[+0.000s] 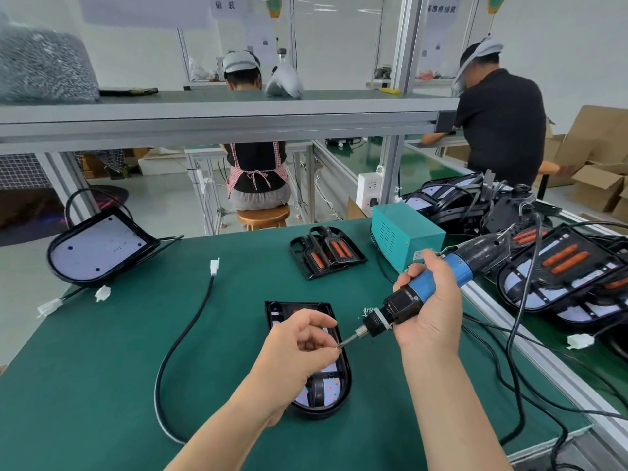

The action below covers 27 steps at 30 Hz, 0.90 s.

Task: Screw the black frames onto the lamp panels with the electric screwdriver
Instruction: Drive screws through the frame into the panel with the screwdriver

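Observation:
A lamp panel with its black frame [334, 392] lies on the green mat in front of me, mostly covered by my left hand. My left hand [300, 345] hovers above it and pinches a small screw at its fingertips. My right hand [430, 309] grips the blue and black electric screwdriver [424, 290], tilted down to the left. The bit tip meets the pinched screw. A second black frame [326, 251] with orange strips lies farther back. Another lamp panel [98, 248] stands tilted at the left edge.
A teal power box [406, 234] stands at the right rear. Stacked lamp panels [557, 273] and cables crowd the conveyor on the right. A black cable [185, 334] with a white plug curves across the mat. Small screws [368, 311] lie beside the screwdriver. Two people work behind.

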Motion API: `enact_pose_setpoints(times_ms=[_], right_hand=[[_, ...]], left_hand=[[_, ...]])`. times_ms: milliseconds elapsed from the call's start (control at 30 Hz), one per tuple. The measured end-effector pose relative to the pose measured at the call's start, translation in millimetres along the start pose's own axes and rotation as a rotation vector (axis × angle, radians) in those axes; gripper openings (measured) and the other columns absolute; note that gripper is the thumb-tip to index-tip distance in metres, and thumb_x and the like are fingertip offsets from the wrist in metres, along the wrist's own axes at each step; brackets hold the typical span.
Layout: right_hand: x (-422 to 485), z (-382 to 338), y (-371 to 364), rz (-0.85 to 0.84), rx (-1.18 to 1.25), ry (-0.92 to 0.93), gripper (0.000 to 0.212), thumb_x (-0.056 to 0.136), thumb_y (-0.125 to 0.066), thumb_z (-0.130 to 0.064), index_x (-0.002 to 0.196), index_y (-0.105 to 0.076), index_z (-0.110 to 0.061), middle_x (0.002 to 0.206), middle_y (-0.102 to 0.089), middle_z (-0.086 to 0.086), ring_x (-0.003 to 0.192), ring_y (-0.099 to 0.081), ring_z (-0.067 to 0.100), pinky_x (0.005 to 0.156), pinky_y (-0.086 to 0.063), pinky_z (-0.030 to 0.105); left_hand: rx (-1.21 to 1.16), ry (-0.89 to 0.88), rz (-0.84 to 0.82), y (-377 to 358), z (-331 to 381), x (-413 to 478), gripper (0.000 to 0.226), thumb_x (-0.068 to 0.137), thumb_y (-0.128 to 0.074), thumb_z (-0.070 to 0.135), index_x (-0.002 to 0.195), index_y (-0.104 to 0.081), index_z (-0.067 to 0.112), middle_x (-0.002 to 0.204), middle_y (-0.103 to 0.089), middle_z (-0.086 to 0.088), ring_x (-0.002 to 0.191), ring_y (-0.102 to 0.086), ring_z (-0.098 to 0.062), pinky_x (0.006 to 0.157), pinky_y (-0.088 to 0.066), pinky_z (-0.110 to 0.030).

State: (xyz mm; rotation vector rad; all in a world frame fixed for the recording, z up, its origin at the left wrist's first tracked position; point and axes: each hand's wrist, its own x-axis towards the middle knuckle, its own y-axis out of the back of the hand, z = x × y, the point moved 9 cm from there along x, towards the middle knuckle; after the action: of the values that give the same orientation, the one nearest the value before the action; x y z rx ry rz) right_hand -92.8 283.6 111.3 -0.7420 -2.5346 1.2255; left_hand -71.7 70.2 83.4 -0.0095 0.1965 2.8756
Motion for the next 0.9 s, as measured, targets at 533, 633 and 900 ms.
enact_pose_setpoints(times_ms=[533,633,900], right_hand=[[-21.2,-4.6,13.9,0.261,-0.161,0.131,0.019,0.089,-0.069,-0.018,0.106,-0.061,-0.02,0.061,-0.058,-0.007,0.054,-0.06,0.012,0.056,-0.051,0.022],[-19.8,-0.9,17.6,0.281,-0.145,0.094,0.026,0.088,-0.07,-0.019,0.113,-0.061,-0.018,0.062,-0.058,-0.006,0.056,-0.06,0.013,0.053,-0.05,0.021],[-14.3,5.7,23.7,0.287,-0.151,0.054,0.025,0.086,-0.072,-0.021,0.109,-0.062,-0.02,0.063,-0.058,-0.006,0.057,-0.06,0.014,0.054,-0.05,0.022]], left_hand=[[0.583,-0.462,0.345,-5.1,30.8,-33.0,0.049,0.083,-0.068,-0.007,0.108,-0.055,0.033,0.085,-0.059,0.013,0.084,-0.052,-0.011,0.073,-0.043,-0.02],[0.707,-0.61,0.353,-11.6,39.0,-38.9,0.058,0.079,-0.07,-0.013,0.116,-0.049,0.027,0.08,-0.058,0.011,0.081,-0.044,-0.01,0.073,-0.042,-0.021],[0.748,-0.625,0.346,-6.3,34.5,-35.7,0.055,0.074,-0.079,-0.003,0.118,-0.056,0.02,0.096,-0.06,0.01,0.092,-0.057,-0.017,0.082,-0.045,-0.025]])
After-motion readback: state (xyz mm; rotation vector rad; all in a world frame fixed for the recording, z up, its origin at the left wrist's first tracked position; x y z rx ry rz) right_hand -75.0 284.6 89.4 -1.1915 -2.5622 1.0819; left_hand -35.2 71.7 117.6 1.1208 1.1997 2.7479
